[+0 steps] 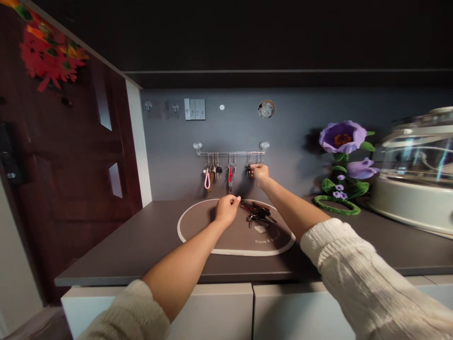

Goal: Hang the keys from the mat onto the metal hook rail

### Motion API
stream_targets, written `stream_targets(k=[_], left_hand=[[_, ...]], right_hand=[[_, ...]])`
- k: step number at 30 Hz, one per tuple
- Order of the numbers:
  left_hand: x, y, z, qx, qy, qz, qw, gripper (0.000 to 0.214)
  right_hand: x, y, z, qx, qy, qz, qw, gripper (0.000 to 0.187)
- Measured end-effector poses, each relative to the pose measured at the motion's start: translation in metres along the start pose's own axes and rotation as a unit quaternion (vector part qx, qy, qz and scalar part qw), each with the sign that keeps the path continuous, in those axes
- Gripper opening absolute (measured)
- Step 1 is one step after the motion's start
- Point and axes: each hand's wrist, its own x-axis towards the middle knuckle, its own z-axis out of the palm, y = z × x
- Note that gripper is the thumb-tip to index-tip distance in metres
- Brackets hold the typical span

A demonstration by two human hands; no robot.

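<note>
My right hand (pixel 261 174) is raised to the hook rail (pixel 231 153) on the back wall. Its fingers are pinched on a small bunch of keys (pixel 248 170) hanging near the rail's right end. Lower down, my left hand (pixel 227 209) is closed over the brown oval mat (pixel 198 226), thumb and finger together; what it holds, if anything, cannot be made out. Just right of its fingertips a pile of keys (pixel 261 213) lies on the mat. Other keys (pixel 218 171) hang at the rail's left, beside a pink loop strap (pixel 207 179). A red key tag (pixel 230 174) hangs mid-rail.
Purple artificial flowers (pixel 342 137) on a green ring base stand at the right, beside a clear-domed white appliance (pixel 406 198). A dark cabinet (pixel 269 38) overhangs the counter (pixel 141 245). At the left is a dark red door (pixel 71 189) with a red flower decoration.
</note>
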Motion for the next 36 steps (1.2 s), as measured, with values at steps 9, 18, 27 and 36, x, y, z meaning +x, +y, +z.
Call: stream_targets(k=[9, 18, 27, 36], left_hand=[[0.0, -0.002, 0.001, -0.005, -0.003, -0.002, 1.0, 0.031], [0.002, -0.004, 0.002, -0.009, -0.01, -0.001, 1.0, 0.029], [0.002, -0.001, 0.0, -0.037, -0.046, 0.01, 0.998, 0.02], [-0.005, 0.005, -0.006, -0.031, -0.129, 0.065, 0.989, 0.025]], right_hand=[[0.008, 0.014, -0.004, -0.05, -0.007, -0.037, 0.998, 0.011], [-0.009, 0.012, -0.02, -0.028, -0.034, -0.025, 0.999, 0.011], [-0.053, 0.005, -0.051, -0.017, -0.121, -0.038, 0.992, 0.012], [-0.082, 0.027, -0.082, -0.193, -0.188, -0.133, 0.954, 0.011]])
